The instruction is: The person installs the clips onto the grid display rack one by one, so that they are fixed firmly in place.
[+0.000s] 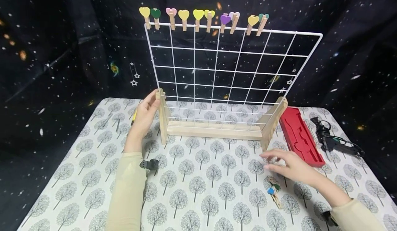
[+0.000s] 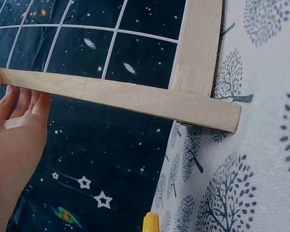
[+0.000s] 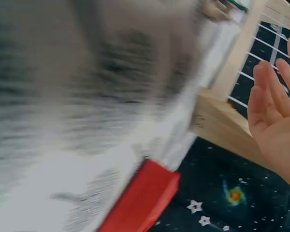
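Observation:
A white wire grid (image 1: pixel 217 52) stands in a wooden stand (image 1: pixel 214 131), tilted back. My left hand (image 1: pixel 145 112) grips the top of the stand's left side post (image 1: pixel 162 121); in the left wrist view the thumb lies on one side of the wood (image 2: pixel 111 94) and the fingers on the other. My right hand (image 1: pixel 288 164), fingers loosely extended and holding nothing, is just in front of the right side post (image 1: pixel 273 124). Several heart-topped clothespins (image 1: pixel 197 19) are clipped along the grid's top bar. A few loose clothespins (image 1: pixel 274 196) lie on the table below my right hand.
A red molded tray (image 1: pixel 301 138) lies right of the stand, beside a black tool with a cord (image 1: pixel 335 138). Thin metal pieces (image 1: pixel 116 122) and a yellow-handled object (image 1: pixel 134 116) lie at the left. A dark star-patterned cloth (image 1: pixel 62 52) hangs behind the tree-print tablecloth (image 1: pixel 186 189).

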`<state>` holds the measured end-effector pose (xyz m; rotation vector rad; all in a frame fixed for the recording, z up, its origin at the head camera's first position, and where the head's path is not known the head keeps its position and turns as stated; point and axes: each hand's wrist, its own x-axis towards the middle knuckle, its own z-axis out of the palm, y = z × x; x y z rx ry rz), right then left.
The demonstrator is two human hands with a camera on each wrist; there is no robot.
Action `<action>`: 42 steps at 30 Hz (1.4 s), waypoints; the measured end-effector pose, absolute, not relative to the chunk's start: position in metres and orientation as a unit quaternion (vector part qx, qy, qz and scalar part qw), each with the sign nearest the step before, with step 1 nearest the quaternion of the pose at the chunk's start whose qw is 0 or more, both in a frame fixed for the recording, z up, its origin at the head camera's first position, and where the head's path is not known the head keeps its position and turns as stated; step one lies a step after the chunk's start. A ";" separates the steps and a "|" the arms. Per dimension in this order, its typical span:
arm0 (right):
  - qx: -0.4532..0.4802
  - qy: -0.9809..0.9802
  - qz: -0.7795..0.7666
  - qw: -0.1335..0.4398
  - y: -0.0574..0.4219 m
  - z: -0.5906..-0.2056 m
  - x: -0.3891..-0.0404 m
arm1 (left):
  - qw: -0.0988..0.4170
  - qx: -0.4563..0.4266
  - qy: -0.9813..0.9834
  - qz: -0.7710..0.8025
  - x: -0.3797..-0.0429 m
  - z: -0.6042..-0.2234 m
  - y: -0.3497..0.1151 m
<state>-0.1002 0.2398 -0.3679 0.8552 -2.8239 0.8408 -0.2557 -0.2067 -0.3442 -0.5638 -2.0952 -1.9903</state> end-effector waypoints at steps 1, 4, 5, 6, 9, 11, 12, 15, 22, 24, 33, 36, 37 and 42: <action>0.276 -0.923 0.268 0.033 0.243 -0.373 -0.095 | 0.100 -0.192 -0.706 -0.674 -0.256 -0.344 -0.206; 0.257 -0.933 0.250 0.026 0.252 -0.384 -0.079 | 0.100 -0.195 -0.702 -0.677 -0.256 -0.341 -0.205; 0.252 -0.936 0.245 0.023 0.254 -0.387 -0.075 | 0.099 -0.196 -0.701 -0.679 -0.256 -0.340 -0.205; 0.244 -0.940 0.236 0.023 0.257 -0.390 -0.071 | 0.097 -0.195 -0.699 -0.681 -0.255 -0.338 -0.205; 0.218 -0.948 0.232 0.004 0.263 -0.397 -0.062 | 0.094 -0.192 -0.699 -0.683 -0.253 -0.335 -0.206; 0.210 -0.950 0.231 0.004 0.264 -0.401 -0.059 | 0.092 -0.187 -0.701 -0.682 -0.248 -0.329 -0.205; 0.211 -0.951 0.227 0.009 0.264 -0.403 -0.058 | 0.092 -0.185 -0.702 -0.681 -0.246 -0.327 -0.204; 0.219 -0.949 0.225 0.024 0.265 -0.407 -0.056 | 0.093 -0.181 -0.708 -0.676 -0.241 -0.324 -0.202; 0.224 -0.915 0.335 -0.033 0.266 -0.408 -0.058 | 0.095 -0.184 -0.706 -0.677 -0.240 -0.324 -0.201; 0.218 -0.913 0.342 -0.044 0.266 -0.408 -0.058 | 0.096 -0.187 -0.702 -0.680 -0.241 -0.325 -0.201; 0.199 -0.923 0.325 -0.047 0.262 -0.409 -0.057 | 0.095 -0.183 -0.703 -0.681 -0.241 -0.325 -0.201; 0.175 -0.921 0.343 -0.064 0.262 -0.409 -0.055 | 0.092 -0.184 -0.703 -0.681 -0.240 -0.325 -0.201; 0.164 -0.921 0.346 -0.067 0.262 -0.409 -0.055 | 0.091 -0.185 -0.702 -0.681 -0.240 -0.325 -0.201; 0.128 -0.924 0.356 -0.064 0.263 -0.407 -0.055 | 0.089 -0.183 -0.703 -0.681 -0.239 -0.327 -0.202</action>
